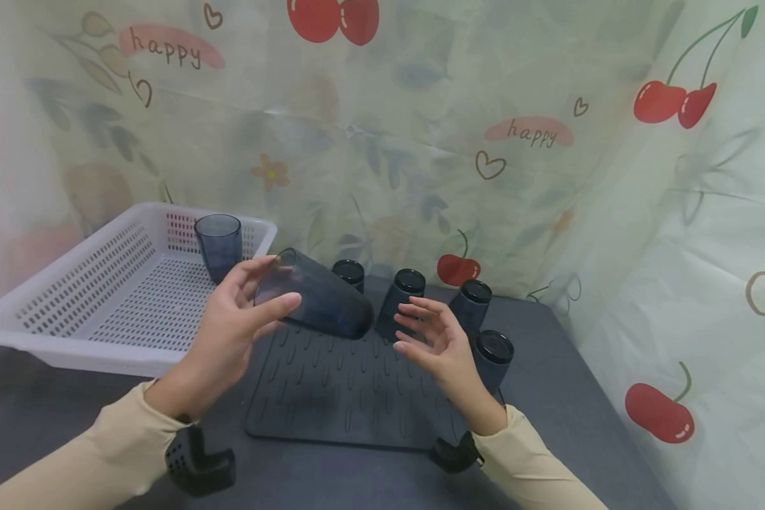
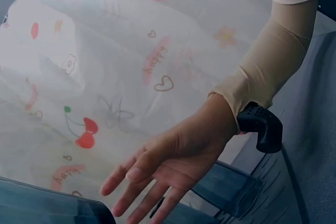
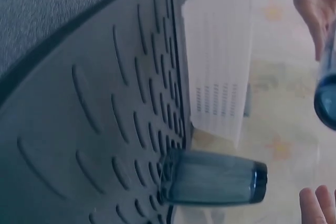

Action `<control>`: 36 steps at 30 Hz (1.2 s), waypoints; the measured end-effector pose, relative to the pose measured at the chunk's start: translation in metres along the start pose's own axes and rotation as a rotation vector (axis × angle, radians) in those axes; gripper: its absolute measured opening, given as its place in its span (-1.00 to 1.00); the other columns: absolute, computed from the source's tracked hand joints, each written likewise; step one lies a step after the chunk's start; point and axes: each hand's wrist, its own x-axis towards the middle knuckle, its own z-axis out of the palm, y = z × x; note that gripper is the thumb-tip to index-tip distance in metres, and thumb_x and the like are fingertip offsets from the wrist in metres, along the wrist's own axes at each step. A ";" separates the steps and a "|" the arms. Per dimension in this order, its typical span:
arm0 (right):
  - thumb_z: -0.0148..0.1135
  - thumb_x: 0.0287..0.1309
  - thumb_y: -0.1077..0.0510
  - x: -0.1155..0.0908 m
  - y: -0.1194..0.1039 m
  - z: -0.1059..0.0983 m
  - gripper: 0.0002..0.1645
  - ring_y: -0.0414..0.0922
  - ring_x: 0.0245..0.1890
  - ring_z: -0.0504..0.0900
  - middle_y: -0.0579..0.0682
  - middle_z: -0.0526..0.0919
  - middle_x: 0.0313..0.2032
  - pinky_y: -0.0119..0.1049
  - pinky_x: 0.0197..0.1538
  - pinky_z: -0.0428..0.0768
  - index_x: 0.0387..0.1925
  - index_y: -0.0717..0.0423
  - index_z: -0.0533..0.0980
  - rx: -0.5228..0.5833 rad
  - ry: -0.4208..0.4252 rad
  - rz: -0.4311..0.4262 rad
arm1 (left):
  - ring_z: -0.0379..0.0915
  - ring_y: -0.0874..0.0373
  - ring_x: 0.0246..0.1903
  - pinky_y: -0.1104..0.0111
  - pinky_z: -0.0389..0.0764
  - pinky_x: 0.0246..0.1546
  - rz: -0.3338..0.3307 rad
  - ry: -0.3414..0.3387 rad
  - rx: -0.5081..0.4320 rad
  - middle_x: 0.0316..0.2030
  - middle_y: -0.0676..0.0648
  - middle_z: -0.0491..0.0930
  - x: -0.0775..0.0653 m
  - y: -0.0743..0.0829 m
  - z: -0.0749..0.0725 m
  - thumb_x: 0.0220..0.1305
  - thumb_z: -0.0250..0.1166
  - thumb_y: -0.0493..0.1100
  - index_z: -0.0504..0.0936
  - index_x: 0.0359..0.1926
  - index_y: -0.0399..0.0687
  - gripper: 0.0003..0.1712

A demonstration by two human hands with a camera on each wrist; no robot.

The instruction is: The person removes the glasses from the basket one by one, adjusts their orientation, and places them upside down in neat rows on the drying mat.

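My left hand (image 1: 229,319) grips a dark blue-tinted drinking glass (image 1: 319,294) near its rim, tilted with its base toward the right, above a dark ribbed drying mat (image 1: 331,397). In the left wrist view part of this glass (image 2: 47,205) shows at the lower left. Apart from that glass, my right hand (image 1: 436,347) hangs over the mat with loosely bent fingers and holds nothing. Behind and beside it several like glasses stand upside down on the mat, among them one glass (image 1: 494,358) at the right and another glass (image 3: 215,177) in the right wrist view.
At the left stands a white perforated plastic basket (image 1: 95,358) with one glass (image 1: 219,244) upright inside. A dark cloth (image 1: 586,439) covers the table. Printed plastic sheeting (image 1: 382,142) hangs behind and at the sides.
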 end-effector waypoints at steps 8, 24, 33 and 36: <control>0.41 0.01 0.36 0.001 0.001 0.018 -0.15 -0.09 0.16 0.53 0.22 0.40 0.22 0.00 0.17 0.53 0.31 0.30 0.22 0.055 -0.029 0.029 | 0.35 0.22 0.17 0.28 0.56 -0.07 -0.013 -0.020 -0.020 0.32 -0.08 0.27 -0.004 -0.006 0.012 0.23 0.26 -0.36 0.18 0.37 -0.17 -0.27; 0.48 -0.01 0.21 0.001 0.004 0.034 -0.14 -0.01 0.17 0.49 0.17 0.36 0.26 -0.26 0.06 0.61 0.32 0.09 0.27 0.000 -0.036 0.116 | 0.27 -0.03 0.28 -0.01 0.47 0.11 -0.044 -0.059 -0.022 0.36 -0.12 0.25 -0.007 -0.018 0.022 0.23 0.26 -0.33 0.16 0.38 -0.18 -0.26; 0.48 0.00 0.18 0.001 0.007 0.038 -0.13 -0.09 0.09 0.51 0.15 0.40 0.20 -0.31 -0.03 0.65 0.32 0.08 0.27 0.006 -0.045 0.092 | 0.28 -0.07 0.27 -0.12 0.43 0.15 -0.047 -0.062 -0.044 0.32 -0.16 0.28 -0.007 -0.023 0.025 0.22 0.25 -0.35 0.15 0.38 -0.19 -0.26; 0.49 0.00 0.16 0.001 0.007 0.039 -0.12 -0.12 0.08 0.52 0.11 0.40 0.20 -0.30 -0.03 0.65 0.33 0.07 0.26 0.018 -0.055 0.084 | 0.25 -0.10 0.29 -0.20 0.36 0.18 -0.049 -0.073 -0.050 0.34 -0.16 0.26 -0.008 -0.024 0.026 0.22 0.25 -0.35 0.14 0.38 -0.20 -0.26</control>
